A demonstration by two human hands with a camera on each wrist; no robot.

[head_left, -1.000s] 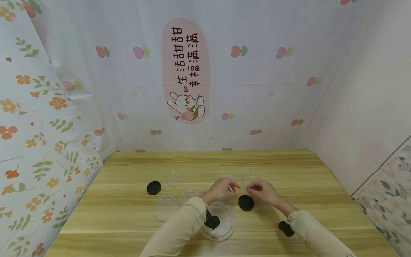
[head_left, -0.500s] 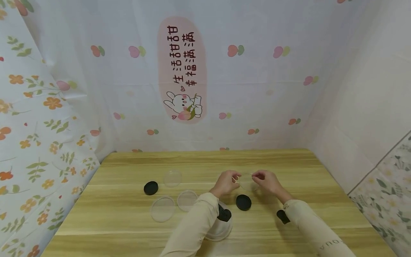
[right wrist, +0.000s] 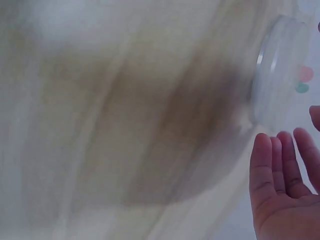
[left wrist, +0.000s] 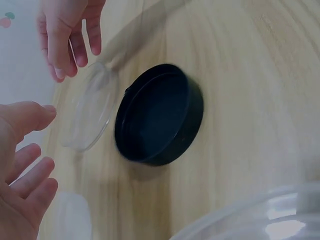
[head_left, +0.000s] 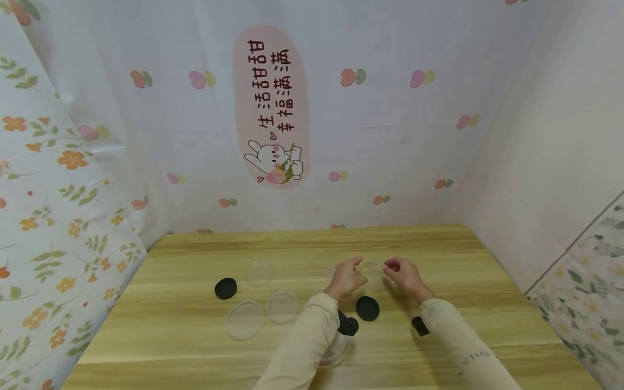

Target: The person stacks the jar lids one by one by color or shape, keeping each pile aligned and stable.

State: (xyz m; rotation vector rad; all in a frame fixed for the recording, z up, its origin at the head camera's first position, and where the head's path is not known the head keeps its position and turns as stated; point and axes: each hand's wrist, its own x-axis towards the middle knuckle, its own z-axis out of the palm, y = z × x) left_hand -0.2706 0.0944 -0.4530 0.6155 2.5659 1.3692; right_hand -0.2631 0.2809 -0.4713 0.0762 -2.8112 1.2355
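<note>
A round clear plastic dish (head_left: pixel 374 277) lies on the far right part of the table, between the two hands. My left hand (head_left: pixel 345 279) is at its left, thumb and fingers spread apart with nothing between them. At the dish's right edge, my right hand (head_left: pixel 403 275) has loosely bent fingers in the head view. In the right wrist view its fingers (right wrist: pixel 287 170) hold nothing, beside the clear dish (right wrist: pixel 280 70). A shallow black round lid (left wrist: pixel 160 115) sits nearer the person, hollow side up. Another clear disc (head_left: pixel 332 271) is partly hidden behind the left hand.
Left on the wooden table (head_left: pixel 161 325) lie a second black round lid (head_left: pixel 226 288) and several clear discs, including a large one (head_left: pixel 245 320). A larger clear round container (head_left: pixel 337 353) stands under the left forearm, partly covered by the sleeve. Patterned cloth hangs behind.
Both hands came to the clear dish from nearer the person and closed in around it; the left hand has since spread its fingers off its edge. The head view has shifted slightly rightward.
</note>
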